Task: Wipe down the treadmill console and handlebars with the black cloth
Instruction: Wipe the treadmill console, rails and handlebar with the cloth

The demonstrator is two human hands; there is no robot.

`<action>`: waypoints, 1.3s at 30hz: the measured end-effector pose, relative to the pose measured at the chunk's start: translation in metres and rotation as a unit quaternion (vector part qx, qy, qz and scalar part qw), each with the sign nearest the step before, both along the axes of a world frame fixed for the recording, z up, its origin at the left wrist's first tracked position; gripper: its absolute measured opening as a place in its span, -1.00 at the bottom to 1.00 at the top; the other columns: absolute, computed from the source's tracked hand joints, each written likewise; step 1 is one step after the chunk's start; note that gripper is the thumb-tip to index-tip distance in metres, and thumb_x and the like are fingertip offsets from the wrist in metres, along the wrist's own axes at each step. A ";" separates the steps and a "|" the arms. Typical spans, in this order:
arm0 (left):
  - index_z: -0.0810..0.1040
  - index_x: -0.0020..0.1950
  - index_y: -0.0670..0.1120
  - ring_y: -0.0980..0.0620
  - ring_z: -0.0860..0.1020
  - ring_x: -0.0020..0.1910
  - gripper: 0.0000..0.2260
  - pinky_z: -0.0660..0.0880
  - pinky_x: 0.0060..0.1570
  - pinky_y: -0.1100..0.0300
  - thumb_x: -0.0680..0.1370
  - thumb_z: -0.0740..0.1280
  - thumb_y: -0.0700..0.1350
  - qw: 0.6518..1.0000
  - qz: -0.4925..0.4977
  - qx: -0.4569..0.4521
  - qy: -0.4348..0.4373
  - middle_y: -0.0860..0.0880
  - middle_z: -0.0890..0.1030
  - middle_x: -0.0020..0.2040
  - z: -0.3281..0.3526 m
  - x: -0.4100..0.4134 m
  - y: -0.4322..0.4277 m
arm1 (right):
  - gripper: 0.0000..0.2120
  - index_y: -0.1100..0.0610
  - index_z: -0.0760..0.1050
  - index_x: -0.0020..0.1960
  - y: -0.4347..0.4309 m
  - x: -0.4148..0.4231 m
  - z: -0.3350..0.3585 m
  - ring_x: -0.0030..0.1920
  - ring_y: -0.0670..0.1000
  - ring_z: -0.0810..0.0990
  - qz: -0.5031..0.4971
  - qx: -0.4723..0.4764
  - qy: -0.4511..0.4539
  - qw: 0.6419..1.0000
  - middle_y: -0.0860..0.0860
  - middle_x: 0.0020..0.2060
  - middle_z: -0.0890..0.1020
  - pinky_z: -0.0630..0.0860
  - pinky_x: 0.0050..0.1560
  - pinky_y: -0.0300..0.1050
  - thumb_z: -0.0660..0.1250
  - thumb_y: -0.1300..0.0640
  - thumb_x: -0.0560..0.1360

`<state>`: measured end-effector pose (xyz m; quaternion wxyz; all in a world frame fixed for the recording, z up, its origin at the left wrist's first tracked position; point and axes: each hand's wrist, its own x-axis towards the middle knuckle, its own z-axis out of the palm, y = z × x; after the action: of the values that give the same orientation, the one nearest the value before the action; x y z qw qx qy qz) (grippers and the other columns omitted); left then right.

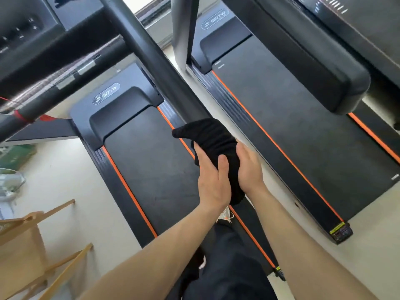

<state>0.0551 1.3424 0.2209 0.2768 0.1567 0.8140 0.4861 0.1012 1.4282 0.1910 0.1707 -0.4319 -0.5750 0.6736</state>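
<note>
The black cloth (213,139) is bunched over the near end of the treadmill's right handlebar (155,61), a dark bar running diagonally from top centre. My left hand (213,180) grips the cloth from the left, thumb up on the fabric. My right hand (249,167) presses it from the right side. The console (23,29) with its buttons shows dark at the top left. A padded crossbar (65,68) with metal sensor plates runs below the console.
The treadmill belt (155,169) with orange side stripes lies below. A second treadmill (292,126) stands to the right, its handlebar pad (324,72) overhanging. A wooden frame (32,245) is at the bottom left, and a fan (8,185) stands at the left edge. My dark-trousered leg is underneath.
</note>
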 end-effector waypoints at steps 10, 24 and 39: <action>-0.40 0.58 -0.02 -0.21 0.08 0.61 -0.26 0.30 0.48 -0.08 0.67 0.11 0.02 0.948 -0.246 -0.019 0.199 -0.23 -0.09 0.64 -0.049 -0.057 -0.034 | -0.47 0.42 0.20 0.47 -0.093 -0.010 -0.034 0.42 0.27 0.36 -0.186 0.368 -0.108 0.905 0.33 0.42 0.35 0.32 0.43 0.17 0.09 0.07 0.65; -0.51 0.45 0.21 0.21 -0.11 0.60 -0.27 0.02 0.57 0.17 0.68 0.10 -0.06 0.996 -0.066 0.048 0.028 0.25 -0.32 0.57 -0.042 0.074 -0.020 | -0.62 -0.11 0.25 0.52 -0.001 0.037 0.003 0.46 -0.23 0.34 0.115 -0.041 0.009 0.992 -0.19 0.45 0.41 0.21 0.56 -0.03 0.08 0.00 0.72; 0.65 0.25 -0.04 -0.19 0.65 0.12 -0.41 0.56 0.22 -0.08 0.57 0.13 0.37 0.767 0.339 0.102 -0.535 -0.15 0.70 0.13 0.002 -0.014 0.031 | -0.48 0.07 0.41 0.43 -0.030 0.019 -0.017 0.28 -0.15 0.52 -0.031 0.199 -0.042 0.979 -0.07 0.27 0.56 0.50 0.25 0.08 0.07 -0.12 0.55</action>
<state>0.0411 1.3732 0.2225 0.4673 -0.3877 0.4797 0.6334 0.1201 1.3987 0.1738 0.2495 -0.4350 -0.6906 0.5211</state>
